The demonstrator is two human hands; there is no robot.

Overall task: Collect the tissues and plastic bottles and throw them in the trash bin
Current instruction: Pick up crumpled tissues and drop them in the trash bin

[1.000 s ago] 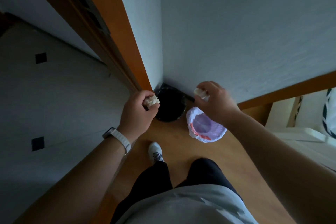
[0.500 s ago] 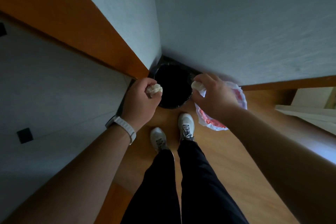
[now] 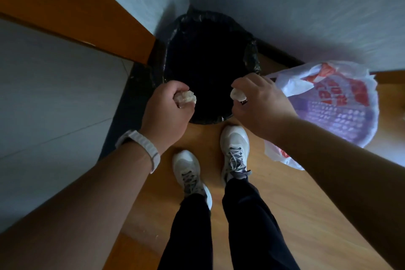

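Each grip is closed round a wad: left hand (image 3: 166,114) holds the left tissue (image 3: 185,98), right hand (image 3: 265,105) the right tissue (image 3: 237,94), both above the near rim of the bin (image 3: 252,55). Soft and light, they should drop freely.

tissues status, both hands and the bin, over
Left hand grips left tissue, right hand grips right tissue. Both held over near rim of trash bin, not yet dropped. Bin mouth unobstructed; bagged basket sits just right of it.
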